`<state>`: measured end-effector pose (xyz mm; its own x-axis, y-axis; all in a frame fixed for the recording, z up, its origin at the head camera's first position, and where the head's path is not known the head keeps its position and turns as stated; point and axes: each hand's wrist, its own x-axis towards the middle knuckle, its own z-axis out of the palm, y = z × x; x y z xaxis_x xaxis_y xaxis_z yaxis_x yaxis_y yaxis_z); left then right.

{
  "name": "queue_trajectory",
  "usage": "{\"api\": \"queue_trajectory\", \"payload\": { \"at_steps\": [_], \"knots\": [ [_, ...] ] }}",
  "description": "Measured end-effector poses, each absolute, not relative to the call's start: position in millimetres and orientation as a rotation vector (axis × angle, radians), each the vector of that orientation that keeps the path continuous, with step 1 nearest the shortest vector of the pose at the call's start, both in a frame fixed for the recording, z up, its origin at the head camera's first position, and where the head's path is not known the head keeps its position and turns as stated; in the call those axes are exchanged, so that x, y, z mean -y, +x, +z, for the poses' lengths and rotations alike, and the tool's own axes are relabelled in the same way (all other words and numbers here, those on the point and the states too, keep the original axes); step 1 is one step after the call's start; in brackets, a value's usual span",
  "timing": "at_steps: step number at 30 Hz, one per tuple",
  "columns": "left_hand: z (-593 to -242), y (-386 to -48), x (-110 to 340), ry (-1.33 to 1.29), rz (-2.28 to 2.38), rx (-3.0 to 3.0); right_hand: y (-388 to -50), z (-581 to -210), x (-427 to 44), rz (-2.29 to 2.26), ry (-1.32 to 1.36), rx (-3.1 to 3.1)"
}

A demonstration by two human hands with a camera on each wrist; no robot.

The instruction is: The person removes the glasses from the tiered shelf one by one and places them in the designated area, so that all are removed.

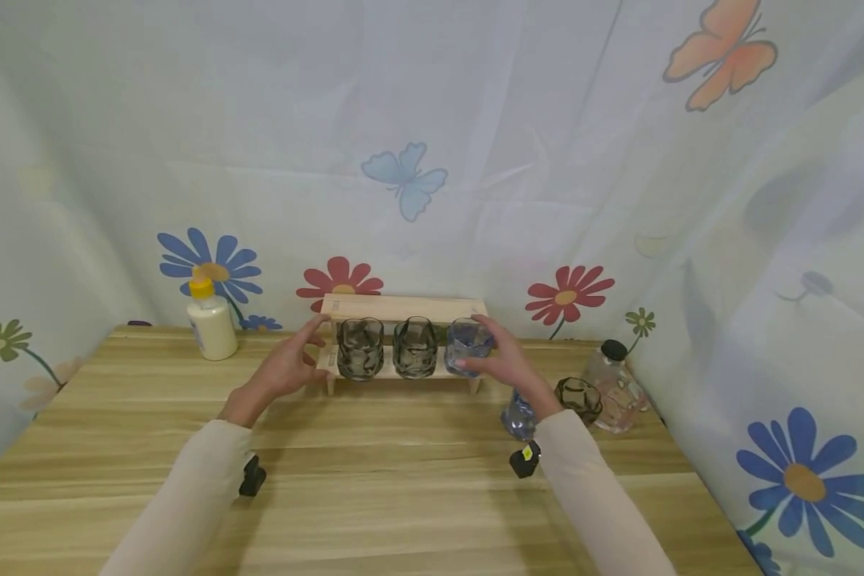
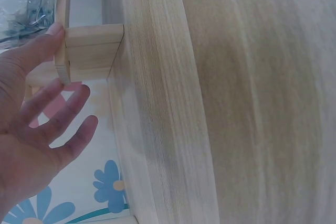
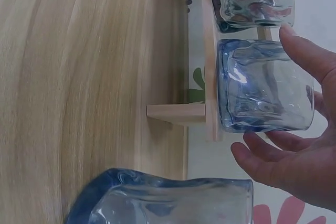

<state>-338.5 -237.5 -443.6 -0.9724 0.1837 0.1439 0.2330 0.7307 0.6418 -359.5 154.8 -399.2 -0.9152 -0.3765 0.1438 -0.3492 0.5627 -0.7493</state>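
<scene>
A two-tier wooden rack [image 1: 403,306] stands on the table with two smoky grey glasses [image 1: 361,352] and a blue glass [image 1: 468,346] in a row on its lower shelf. At the rack's left end my left hand [image 1: 288,366] holds the wood, thumb at the lower shelf and index finger up by the top board; its other fingers [image 2: 79,98] are spread apart. My right hand [image 1: 510,362] grips the blue glass at the right end, thumb [image 3: 304,51] on one side and fingers on the other. The glass's base sits on the shelf.
Right of the rack, a second blue glass [image 1: 518,418] and another smoky glass [image 1: 579,396] stand beside a clear, pinkish bottle [image 1: 619,400] with a black lid. A cream-coloured bottle [image 1: 214,330] with a yellow top is at the back left. A flowered curtain [image 1: 475,224] hangs behind.
</scene>
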Motion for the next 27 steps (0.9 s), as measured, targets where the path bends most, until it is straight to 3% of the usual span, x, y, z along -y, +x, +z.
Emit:
{"api": "queue_trajectory", "payload": {
  "at_steps": [27],
  "knots": [
    [-443, -337, 236, -0.339, -1.070, 2.860, -370, -409, -139, -1.348, -0.509, -2.779]
  ]
}}
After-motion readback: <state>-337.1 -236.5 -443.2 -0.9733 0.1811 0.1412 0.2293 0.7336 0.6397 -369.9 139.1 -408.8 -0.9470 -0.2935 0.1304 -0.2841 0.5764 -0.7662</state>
